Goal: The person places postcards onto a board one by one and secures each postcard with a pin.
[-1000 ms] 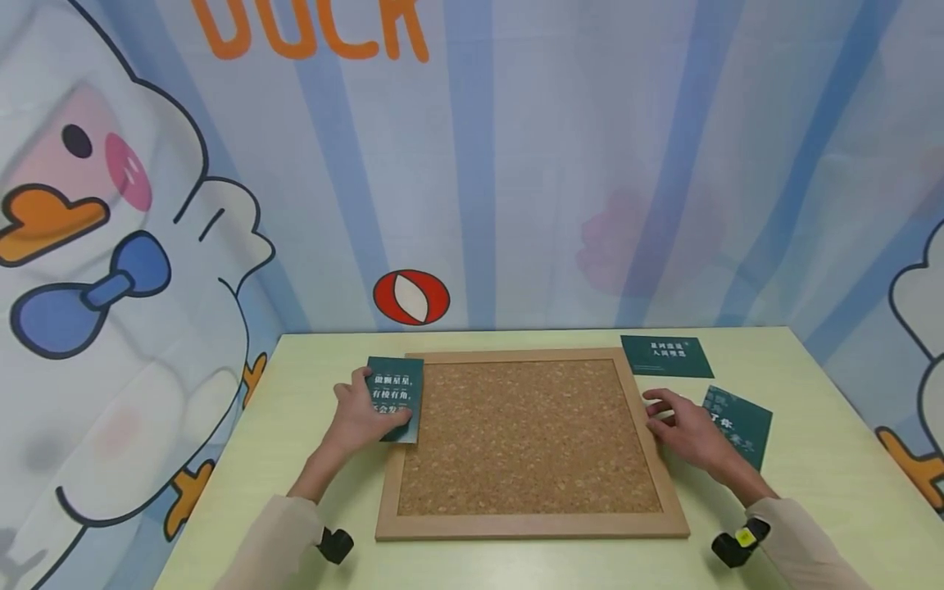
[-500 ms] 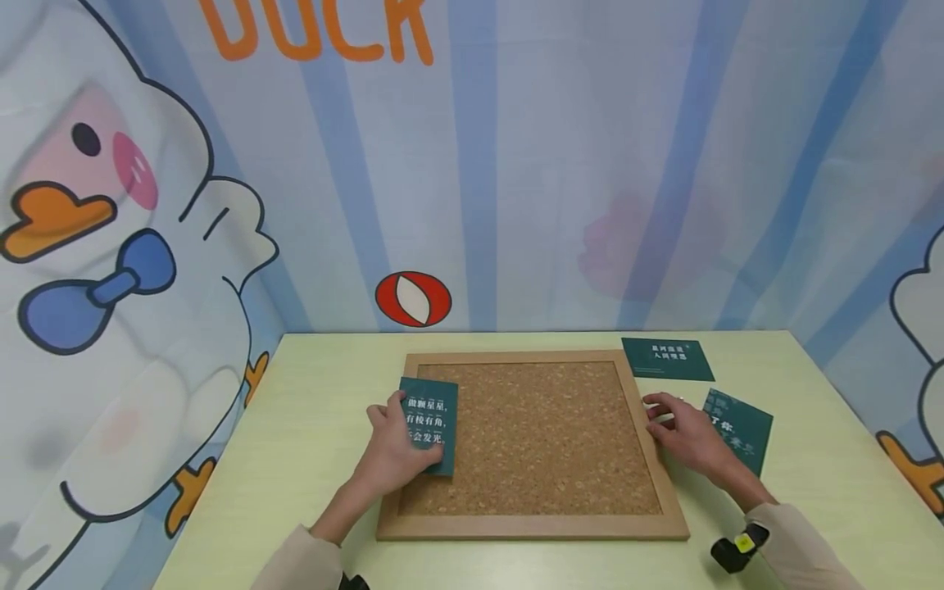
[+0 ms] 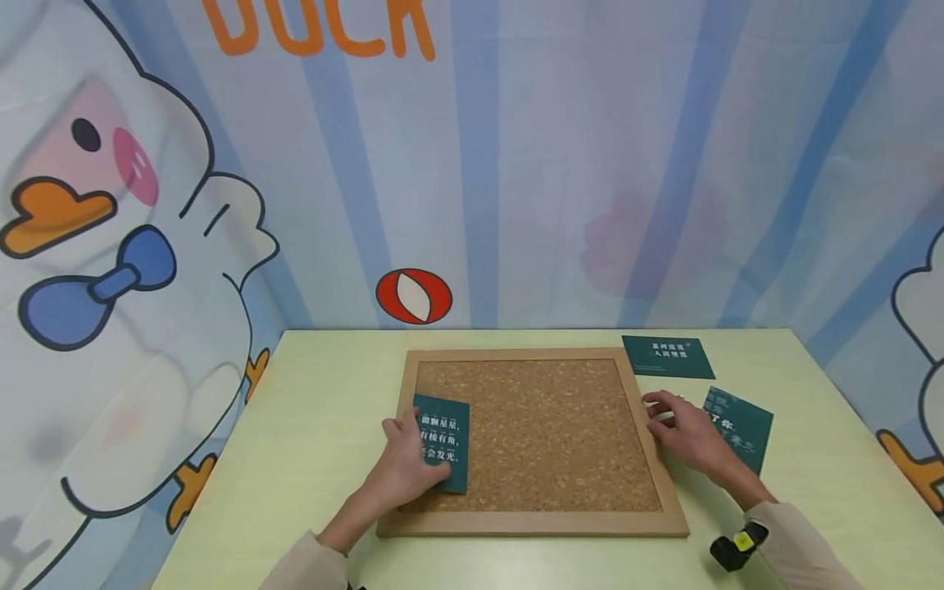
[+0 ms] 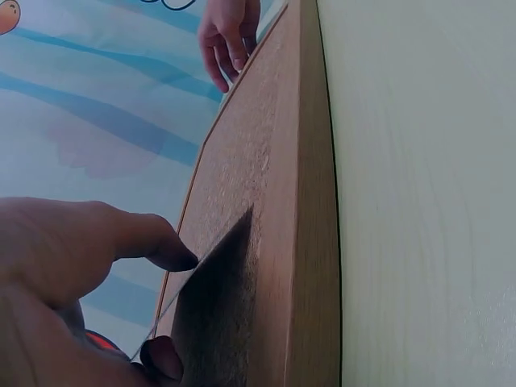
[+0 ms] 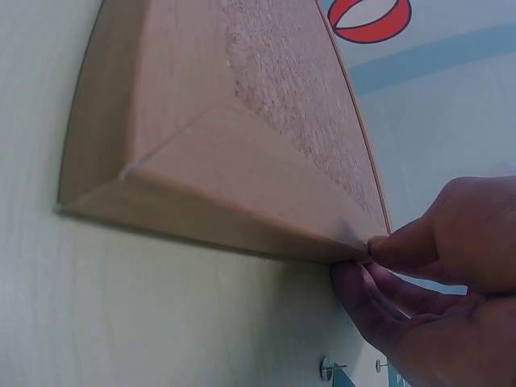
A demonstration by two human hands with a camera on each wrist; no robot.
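A dark green postcard (image 3: 445, 451) with white printed characters lies over the left side of a wood-framed corkboard (image 3: 546, 442). My left hand (image 3: 404, 467) pinches the card along its left side, index finger near the top and thumb at the lower edge. In the left wrist view the card is seen nearly edge-on, with a dark area beneath it on the cork. At the board's right side, my right hand (image 3: 686, 430) touches the frame; in the right wrist view its thumb (image 5: 403, 244) meets the frame's edge, and the other fingers bend below it, beside the frame.
Two more green postcards lie right of the board: one (image 3: 667, 358) at its far corner, another (image 3: 741, 430) partly behind my right hand. Pushpins (image 5: 326, 368) stand on the table near the right fingers. A printed cloth backdrop (image 3: 546, 164) rises behind the pale table (image 3: 310, 410).
My left hand has brought the postcard from the frame's upper left edge rightward and nearer, onto the cork. The right hand has stayed at the frame's right edge.
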